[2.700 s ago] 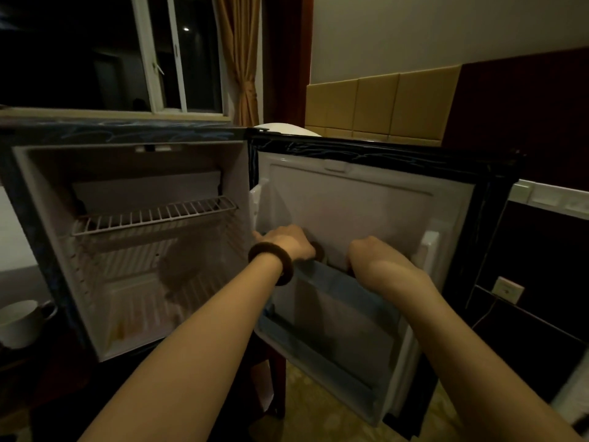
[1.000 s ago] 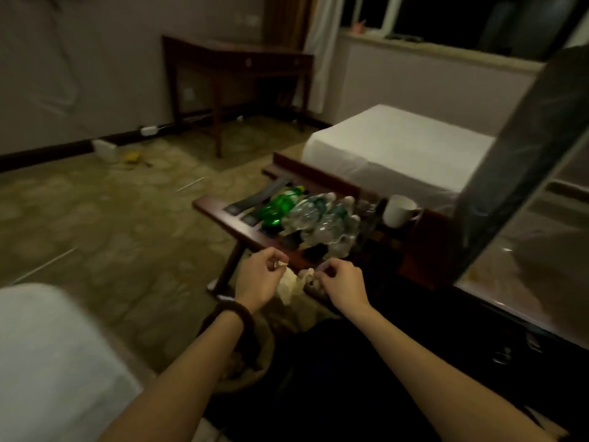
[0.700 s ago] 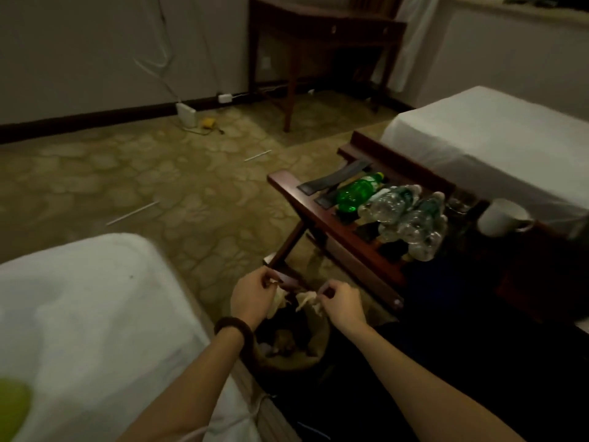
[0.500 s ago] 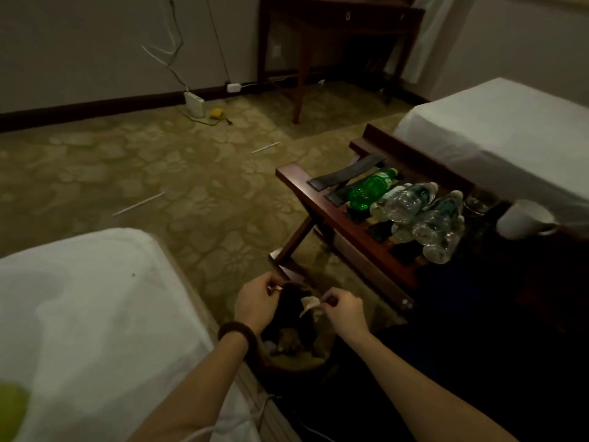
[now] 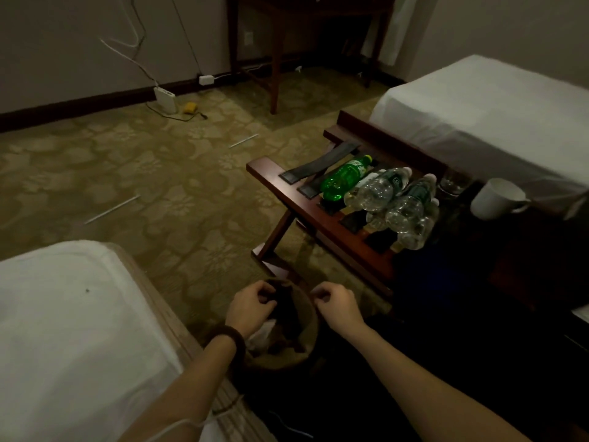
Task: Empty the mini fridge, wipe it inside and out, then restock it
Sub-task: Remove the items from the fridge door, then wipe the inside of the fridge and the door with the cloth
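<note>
Low in the frame both hands, left hand (image 5: 251, 306) and right hand (image 5: 334, 304), hover curled and apparently empty over the wastebasket (image 5: 306, 339), while the bottles (image 5: 382, 196) piled at centre right on the strapped luggage rack (image 5: 318, 215) could roll off if bumped.

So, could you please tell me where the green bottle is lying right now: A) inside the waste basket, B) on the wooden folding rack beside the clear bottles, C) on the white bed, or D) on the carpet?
B: the green bottle lies on its side on the wooden folding rack, right next to the clear bottles.
</note>
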`<state>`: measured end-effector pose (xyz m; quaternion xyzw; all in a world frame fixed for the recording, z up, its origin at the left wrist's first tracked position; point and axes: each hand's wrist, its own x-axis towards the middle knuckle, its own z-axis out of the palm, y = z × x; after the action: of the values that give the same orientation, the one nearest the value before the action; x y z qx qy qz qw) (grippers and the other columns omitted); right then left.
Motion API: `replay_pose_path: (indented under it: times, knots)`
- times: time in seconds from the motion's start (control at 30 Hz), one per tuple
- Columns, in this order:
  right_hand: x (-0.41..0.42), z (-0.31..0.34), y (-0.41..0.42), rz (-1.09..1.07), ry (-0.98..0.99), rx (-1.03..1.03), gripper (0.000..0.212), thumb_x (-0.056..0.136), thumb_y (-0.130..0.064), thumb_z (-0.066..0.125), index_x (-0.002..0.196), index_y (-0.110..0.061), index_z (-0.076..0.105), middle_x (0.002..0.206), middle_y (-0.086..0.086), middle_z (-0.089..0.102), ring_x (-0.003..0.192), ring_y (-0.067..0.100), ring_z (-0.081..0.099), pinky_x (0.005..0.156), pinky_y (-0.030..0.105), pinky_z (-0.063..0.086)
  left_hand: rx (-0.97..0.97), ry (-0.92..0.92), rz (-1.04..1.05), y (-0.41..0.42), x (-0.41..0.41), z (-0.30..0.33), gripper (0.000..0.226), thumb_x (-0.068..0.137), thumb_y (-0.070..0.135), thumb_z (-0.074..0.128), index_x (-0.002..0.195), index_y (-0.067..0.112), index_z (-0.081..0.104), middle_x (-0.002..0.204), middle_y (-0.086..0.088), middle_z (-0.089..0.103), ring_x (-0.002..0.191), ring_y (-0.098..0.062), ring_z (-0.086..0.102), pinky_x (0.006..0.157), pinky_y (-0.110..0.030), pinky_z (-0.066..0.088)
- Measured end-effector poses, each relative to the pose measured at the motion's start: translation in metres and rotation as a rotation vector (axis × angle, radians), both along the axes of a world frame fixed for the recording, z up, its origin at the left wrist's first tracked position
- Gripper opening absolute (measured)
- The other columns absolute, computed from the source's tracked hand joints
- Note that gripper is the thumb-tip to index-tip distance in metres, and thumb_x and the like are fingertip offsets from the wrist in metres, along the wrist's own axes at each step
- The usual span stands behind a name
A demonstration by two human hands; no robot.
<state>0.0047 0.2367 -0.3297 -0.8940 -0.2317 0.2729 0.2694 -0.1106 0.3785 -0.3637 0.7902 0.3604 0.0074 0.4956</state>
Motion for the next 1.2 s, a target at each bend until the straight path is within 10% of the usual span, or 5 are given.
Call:
replay_pose_path:
  times: [0.27,0.57,0.93,1.2]
  knots:
    - [0.021,0.029,-0.038,-0.176,-0.067,0.176,0.017,0.092,-0.01,0.053,0.1,-0.017,0.066,0.097,-0.004,0.062,0.083,0.007,0.06,0.067,0.014,0.046,-0.008,-0.16,-0.104,-0.031,0.035,0.03,0.019,0.09,0.013,0.056,0.105,0.023,0.06,0.107,0.008,0.059,0.101,-0.008,0.056,0.084,-0.024,0.047]
    - [0.08,0.039,-0.123,-0.726,-0.488,0.025,0.038,0.087,-0.026,0.062,0.123,-0.02,0.051,0.134,0.008,0.039,0.124,0.029,0.036,0.098,0.044,0.035,0.002,-0.302,-0.239,-0.115,0.11,0.054,0.014,0.087,0.017,0.061,0.1,0.02,0.06,0.105,0.003,0.063,0.101,-0.013,0.06,0.089,-0.029,0.05]
    - [0.11,0.012,-0.164,-0.602,0.021,0.16,0.053,0.096,-0.035,0.045,0.145,-0.022,0.026,0.14,0.009,0.044,0.124,0.024,0.046,0.101,0.034,0.04,0.014,-0.058,-0.475,-0.17,0.194,0.045,0.097,0.074,0.044,0.072,0.147,0.017,0.014,0.143,-0.008,0.035,0.127,-0.023,0.04,0.099,-0.028,0.036]
    - [0.099,0.045,-0.203,-0.678,0.132,0.549,0.049,0.095,-0.033,0.047,0.142,-0.025,0.033,0.141,-0.001,0.044,0.12,0.006,0.042,0.092,0.016,0.034,-0.135,-0.156,-0.412,-0.22,0.204,0.073,0.049,0.072,0.023,0.073,0.117,0.019,0.051,0.098,0.006,0.063,0.087,-0.006,0.06,0.071,-0.017,0.048]
